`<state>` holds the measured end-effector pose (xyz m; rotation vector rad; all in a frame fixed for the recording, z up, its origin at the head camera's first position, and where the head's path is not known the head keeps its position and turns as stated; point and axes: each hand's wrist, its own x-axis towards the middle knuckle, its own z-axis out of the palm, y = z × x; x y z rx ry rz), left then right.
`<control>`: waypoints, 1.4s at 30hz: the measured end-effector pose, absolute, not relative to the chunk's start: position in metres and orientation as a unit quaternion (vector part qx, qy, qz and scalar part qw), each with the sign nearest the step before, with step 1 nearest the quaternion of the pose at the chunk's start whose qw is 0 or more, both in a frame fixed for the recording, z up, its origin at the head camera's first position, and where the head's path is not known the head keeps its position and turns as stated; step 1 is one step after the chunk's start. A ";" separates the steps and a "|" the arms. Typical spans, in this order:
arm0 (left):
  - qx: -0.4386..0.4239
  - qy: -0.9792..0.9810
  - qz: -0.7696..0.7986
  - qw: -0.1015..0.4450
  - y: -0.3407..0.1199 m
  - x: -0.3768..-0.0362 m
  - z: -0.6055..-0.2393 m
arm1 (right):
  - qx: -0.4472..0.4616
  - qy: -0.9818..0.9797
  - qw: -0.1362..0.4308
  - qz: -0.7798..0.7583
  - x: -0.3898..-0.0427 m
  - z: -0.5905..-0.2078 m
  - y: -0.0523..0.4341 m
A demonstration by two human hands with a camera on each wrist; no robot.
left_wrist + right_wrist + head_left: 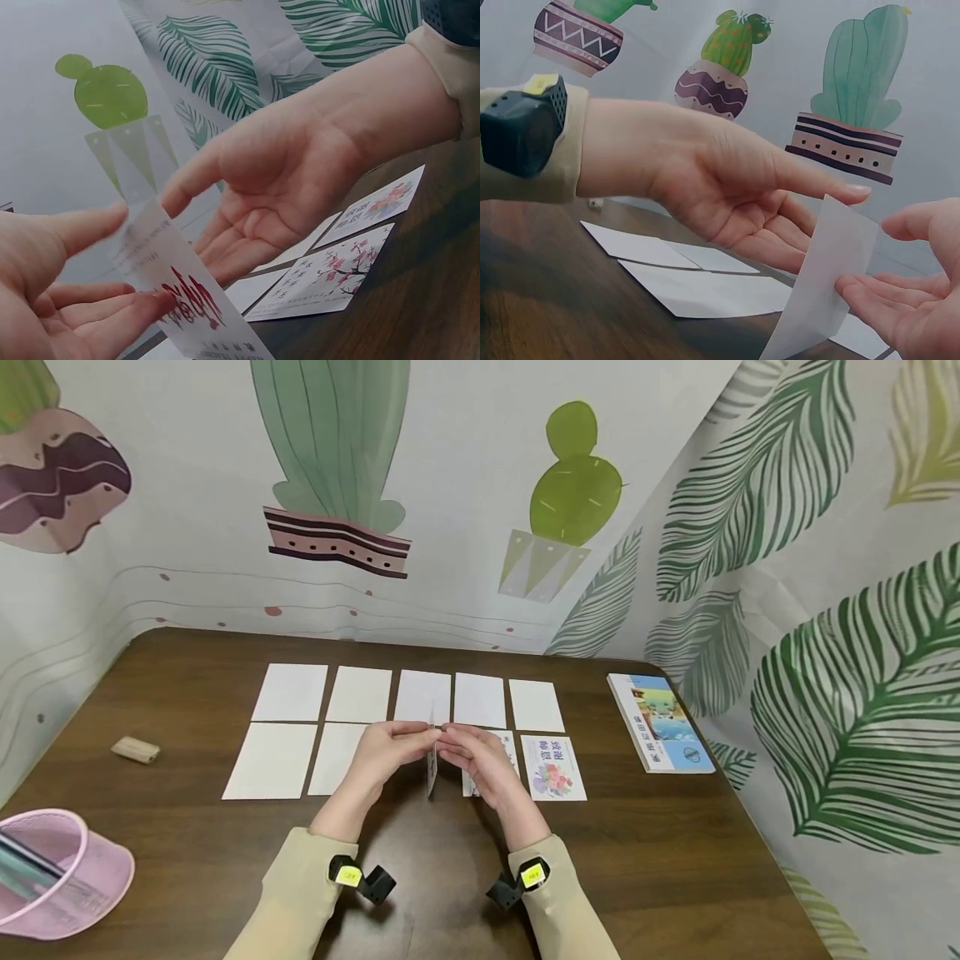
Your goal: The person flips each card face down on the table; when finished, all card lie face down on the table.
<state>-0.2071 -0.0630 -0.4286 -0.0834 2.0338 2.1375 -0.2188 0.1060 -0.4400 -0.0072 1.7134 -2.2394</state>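
Note:
Between my hands a greeting card (431, 768) stands on edge above the table, seen nearly edge-on in the head view. Red script marks the face toward my left hand (390, 752); the face toward my right hand (922, 281) is plain white. The thumb and fingers of both hands pinch the card near its upper part. Partly hidden behind the right hand lies a blossom-branch card (334, 270). Right of that lies a card with a flower bouquet (553, 768). Other cards, such as the far left one (291, 692), show blank white sides.
The white cards lie in two rows, several of them at the back. A boxed set with a seaside picture (663, 722) lies at the right. On the left are a small beige block (136, 749) and a pink mesh basket (112, 868) holding pens. A patterned cloth hangs behind the table.

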 end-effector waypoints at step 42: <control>-0.065 0.753 0.628 0.184 -0.098 -0.217 -0.458 | 0.010 0.666 0.217 -0.714 -0.221 -0.463 0.102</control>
